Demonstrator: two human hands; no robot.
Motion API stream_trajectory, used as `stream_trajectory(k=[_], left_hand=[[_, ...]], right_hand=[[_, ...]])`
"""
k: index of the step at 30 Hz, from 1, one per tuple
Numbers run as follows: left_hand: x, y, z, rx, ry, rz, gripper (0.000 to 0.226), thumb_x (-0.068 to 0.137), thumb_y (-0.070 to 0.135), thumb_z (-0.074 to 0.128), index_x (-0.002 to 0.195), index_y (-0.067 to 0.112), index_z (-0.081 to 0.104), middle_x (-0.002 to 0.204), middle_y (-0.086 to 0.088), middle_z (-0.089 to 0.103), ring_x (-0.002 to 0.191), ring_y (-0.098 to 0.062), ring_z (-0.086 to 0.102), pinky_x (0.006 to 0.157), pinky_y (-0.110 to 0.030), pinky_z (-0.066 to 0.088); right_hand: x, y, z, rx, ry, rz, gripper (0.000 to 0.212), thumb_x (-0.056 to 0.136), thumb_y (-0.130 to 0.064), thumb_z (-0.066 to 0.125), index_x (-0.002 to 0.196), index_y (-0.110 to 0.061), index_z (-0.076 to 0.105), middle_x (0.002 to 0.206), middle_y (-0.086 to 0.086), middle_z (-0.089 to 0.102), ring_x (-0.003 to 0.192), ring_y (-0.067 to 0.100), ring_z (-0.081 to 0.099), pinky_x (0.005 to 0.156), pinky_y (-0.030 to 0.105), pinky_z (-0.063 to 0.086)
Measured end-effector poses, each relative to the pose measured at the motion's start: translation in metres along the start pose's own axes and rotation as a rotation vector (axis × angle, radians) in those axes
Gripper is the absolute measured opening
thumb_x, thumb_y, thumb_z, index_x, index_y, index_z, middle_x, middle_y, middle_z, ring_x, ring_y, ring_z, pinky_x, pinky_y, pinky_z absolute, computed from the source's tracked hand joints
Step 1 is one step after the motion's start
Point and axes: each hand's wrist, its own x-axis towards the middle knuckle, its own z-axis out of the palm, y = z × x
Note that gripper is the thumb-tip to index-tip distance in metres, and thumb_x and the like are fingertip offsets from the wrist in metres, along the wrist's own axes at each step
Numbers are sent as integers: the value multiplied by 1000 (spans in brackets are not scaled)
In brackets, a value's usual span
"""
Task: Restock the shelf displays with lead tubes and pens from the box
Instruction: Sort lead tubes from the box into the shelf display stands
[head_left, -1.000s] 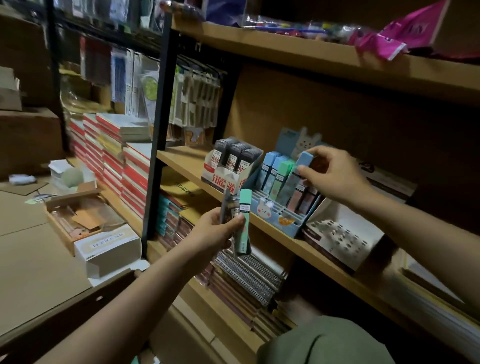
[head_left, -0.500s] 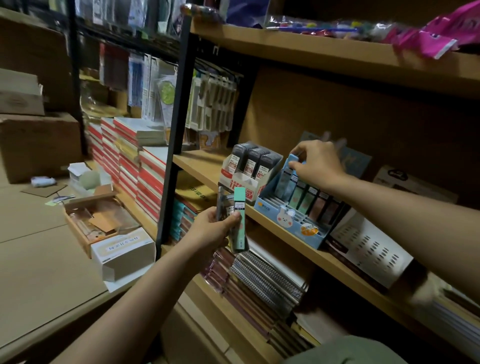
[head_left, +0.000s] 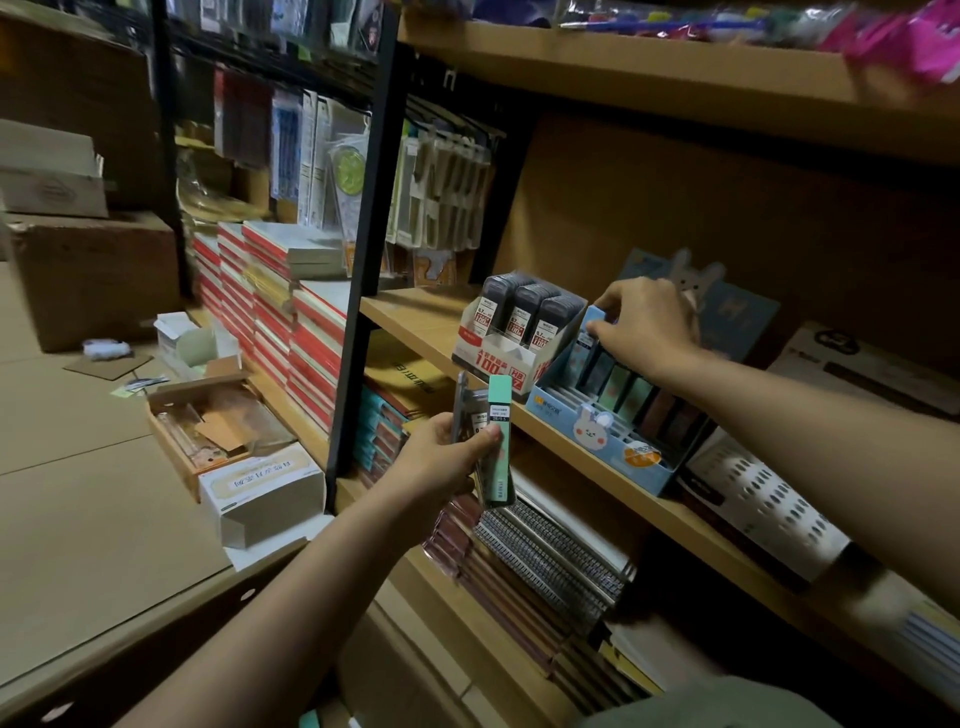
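My left hand (head_left: 441, 457) grips a small bunch of lead tubes below the shelf edge: a mint-green lead tube (head_left: 500, 441) in front and grey ones behind it. My right hand (head_left: 647, 325) reaches into the back left corner of the blue bunny display box (head_left: 602, 431) on the wooden shelf (head_left: 415, 317), its fingertips pinching a blue lead tube (head_left: 597, 319) among the rows of tubes there. A white and red display box (head_left: 488, 348) of dark lead tubes stands just left of the blue one.
A black shelf post (head_left: 363, 270) rises left of the displays. Stacked notebooks fill the lower shelves. On the cardboard-covered floor to the left lie an open wooden box (head_left: 208, 421), a white carton (head_left: 265, 493) and brown cartons. A white perforated box (head_left: 763, 504) sits right of the blue display.
My right hand went from holding a blue tube above the display's middle to the back left corner, pushing the tube down into it. The left hand stayed in place with its tubes.
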Motion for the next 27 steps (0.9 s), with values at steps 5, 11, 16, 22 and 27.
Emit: stream_trajectory(k=[5,11,16,22,27], left_hand=[[-2,0,-1,11,-3,4,30,91,25,63,119,16,58,105,-8,67,92,-19,68,76,-33,58],[-10,7,4,14,-55,55,26,92,25,62,117,18,59,103,-6,67,89,-16,67,74,-31,58],[-20,13,11,45,-108,107,25,93,25,61,117,20,60,109,-8,67,103,-25,65,96,-44,52],[-26,8,14,4,-173,47,21,97,23,54,116,20,62,108,-11,67,98,-25,64,91,-40,51],[-25,4,10,-110,-122,7,16,98,16,51,112,18,59,94,-2,76,96,-19,69,87,-39,54]], right_hand=[[-7,2,4,-74,60,5,27,85,-36,71,107,-21,72,113,5,53,112,26,48,102,43,31],[-40,-19,-20,444,-34,-101,36,90,-37,64,122,-19,62,107,-2,59,92,13,58,84,32,53],[-93,-36,-18,647,-438,-18,46,83,-28,75,126,-26,59,97,-3,69,81,12,70,78,39,60],[-100,-24,-31,775,-421,94,38,78,-10,79,109,-14,59,99,5,65,87,19,69,74,34,60],[-83,19,-64,809,-254,186,35,83,-11,74,106,-16,48,101,8,67,79,20,71,68,34,61]])
